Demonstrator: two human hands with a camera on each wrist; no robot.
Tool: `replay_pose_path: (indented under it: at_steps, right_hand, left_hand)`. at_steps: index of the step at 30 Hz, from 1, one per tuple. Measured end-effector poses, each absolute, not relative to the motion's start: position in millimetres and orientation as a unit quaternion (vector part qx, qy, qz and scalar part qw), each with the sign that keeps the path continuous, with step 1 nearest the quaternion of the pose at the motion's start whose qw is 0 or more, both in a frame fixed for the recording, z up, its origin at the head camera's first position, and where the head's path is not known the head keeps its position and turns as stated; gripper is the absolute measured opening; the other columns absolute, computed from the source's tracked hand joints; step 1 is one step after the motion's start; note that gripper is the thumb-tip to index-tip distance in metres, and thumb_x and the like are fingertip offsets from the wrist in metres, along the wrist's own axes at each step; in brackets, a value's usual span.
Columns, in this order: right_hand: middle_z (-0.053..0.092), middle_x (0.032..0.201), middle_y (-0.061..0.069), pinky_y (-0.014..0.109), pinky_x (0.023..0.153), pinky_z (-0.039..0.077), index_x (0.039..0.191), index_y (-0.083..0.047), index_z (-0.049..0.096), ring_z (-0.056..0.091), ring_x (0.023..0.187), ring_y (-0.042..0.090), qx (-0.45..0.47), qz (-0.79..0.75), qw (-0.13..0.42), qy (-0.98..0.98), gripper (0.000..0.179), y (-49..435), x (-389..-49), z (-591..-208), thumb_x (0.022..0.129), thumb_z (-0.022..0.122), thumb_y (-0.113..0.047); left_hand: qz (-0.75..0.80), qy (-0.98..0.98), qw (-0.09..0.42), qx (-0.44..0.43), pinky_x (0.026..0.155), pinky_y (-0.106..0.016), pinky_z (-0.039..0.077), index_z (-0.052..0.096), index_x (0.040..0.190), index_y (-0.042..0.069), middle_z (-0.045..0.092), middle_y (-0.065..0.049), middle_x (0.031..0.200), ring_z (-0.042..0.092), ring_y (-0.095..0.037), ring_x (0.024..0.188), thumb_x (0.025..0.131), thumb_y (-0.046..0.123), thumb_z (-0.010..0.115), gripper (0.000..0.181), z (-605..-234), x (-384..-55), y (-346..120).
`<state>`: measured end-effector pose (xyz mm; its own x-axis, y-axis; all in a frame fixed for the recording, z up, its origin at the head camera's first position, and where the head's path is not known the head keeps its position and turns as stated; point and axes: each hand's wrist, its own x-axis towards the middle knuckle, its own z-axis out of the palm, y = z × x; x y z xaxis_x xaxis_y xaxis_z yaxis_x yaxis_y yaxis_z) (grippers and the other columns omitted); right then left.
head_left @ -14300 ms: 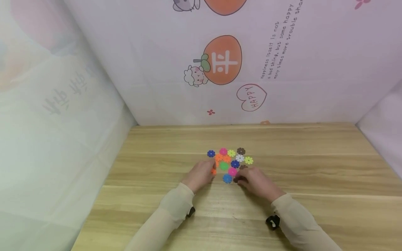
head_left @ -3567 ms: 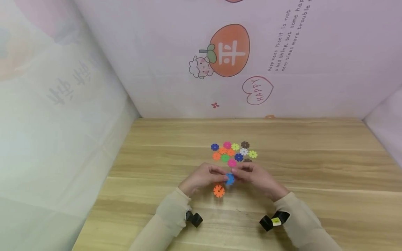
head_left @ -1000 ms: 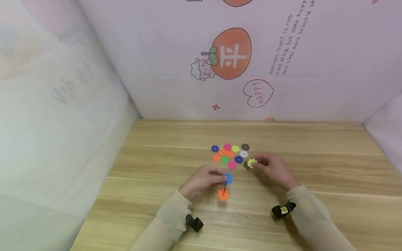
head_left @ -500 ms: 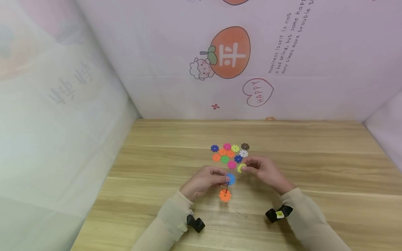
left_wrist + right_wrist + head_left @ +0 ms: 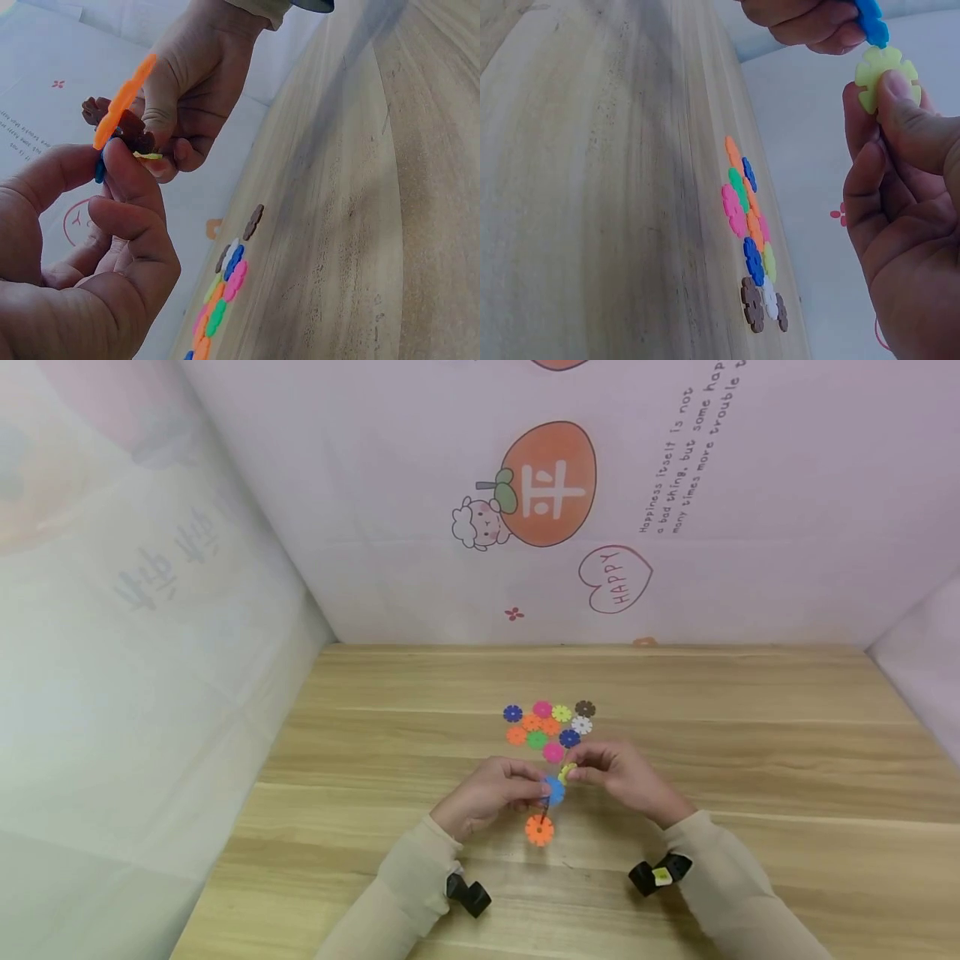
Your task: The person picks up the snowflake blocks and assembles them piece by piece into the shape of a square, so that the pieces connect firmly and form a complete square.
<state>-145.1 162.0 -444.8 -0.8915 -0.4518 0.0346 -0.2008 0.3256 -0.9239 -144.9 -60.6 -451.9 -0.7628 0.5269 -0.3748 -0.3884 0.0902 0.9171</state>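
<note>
— Pale pink, that printed sheet [image 5: 420, 510]. And below it?

— My wood-grain table [image 5: 750, 877], its back edge meeting the sheet. I work about midway between the left and right edges, where both arms reach comfortably, I'd say.

— Your hands?

— My left hand [image 5: 487, 789] pinches the blue disc [image 5: 556, 793]; my right hand [image 5: 622, 777] pinches the yellow disc [image 5: 874, 71]. Both are raised over the table, probably so nothing knocks the wood.

— Those loose discs [image 5: 537, 740]?

— Flat in a close patch, between my hands and the back edge: handy, I'd judge, yet out of the way.

— Anything fixed to the blue one?

— A brown disc [image 5: 133, 129], which apparently links it to the orange disc [image 5: 531, 832], farther from the back edge. I grip blue by its left part, seemingly to leave the right rim bare.

— And yellow?

— My thumb covers part of its face, leaving the notched rim towards blue exposed. Whether those rims touch, I can't tell.
</note>
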Motion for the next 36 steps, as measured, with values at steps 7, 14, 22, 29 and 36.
replay_pose_path:
  at_steps: [7,14,22,29,36]
  right_hand:
    - [0.069,0.086,0.000,0.027,0.074,0.054,0.089,-0.016,0.069,0.064,0.082,0.016,-0.220,-0.532,0.110,0.810,0.004,160,-145,-444,0.086,0.065,-0.016]
    - [0.069,0.085,0.001,0.033,0.075,0.055,0.087,-0.014,0.069,0.064,0.083,0.024,-0.271,-0.540,0.116,0.788,0.005,160,-147,-448,0.086,0.065,-0.011]
    - [0.070,0.087,0.001,0.030,0.073,0.056,0.088,-0.011,0.070,0.065,0.082,0.015,-0.321,-0.543,0.115,0.767,0.006,159,-147,-445,0.084,0.066,-0.009]
    - [0.070,0.087,0.002,0.033,0.072,0.056,0.089,-0.012,0.071,0.065,0.080,0.013,-0.309,-0.546,0.140,0.766,0.006,156,-144,-440,0.084,0.066,-0.011]
    - [0.070,0.090,0.002,0.030,0.072,0.056,0.093,-0.012,0.071,0.065,0.082,0.014,-0.335,-0.539,0.129,0.762,0.010,156,-145,-438,0.085,0.065,-0.009]
  left_hand:
    - [0.667,0.657,0.345,0.066,0.062,-0.022,0.049,0.067,0.099,-0.001,0.069,-0.003,0.080,0.060,-0.011,0.069,0.084,0.013,0.068,0.021,-449,-143,-64]
    - [0.659,0.661,0.350,0.072,0.059,-0.024,0.045,0.067,0.097,-0.002,0.069,-0.003,0.078,0.056,-0.011,0.064,0.083,0.012,0.069,0.020,-448,-142,-65]
    - [0.658,0.651,0.370,0.080,0.059,-0.023,0.049,0.067,0.096,-0.004,0.069,-0.004,0.075,0.058,-0.011,0.062,0.081,0.007,0.069,0.019,-445,-142,-67]
    - [0.659,0.649,0.372,0.075,0.060,-0.023,0.052,0.066,0.096,-0.006,0.068,-0.005,0.075,0.059,-0.011,0.062,0.080,0.004,0.069,0.018,-442,-141,-67]
    - [0.661,0.642,0.380,0.084,0.059,-0.022,0.050,0.065,0.098,-0.007,0.066,-0.005,0.075,0.057,-0.011,0.062,0.082,0.003,0.066,0.019,-444,-142,-67]
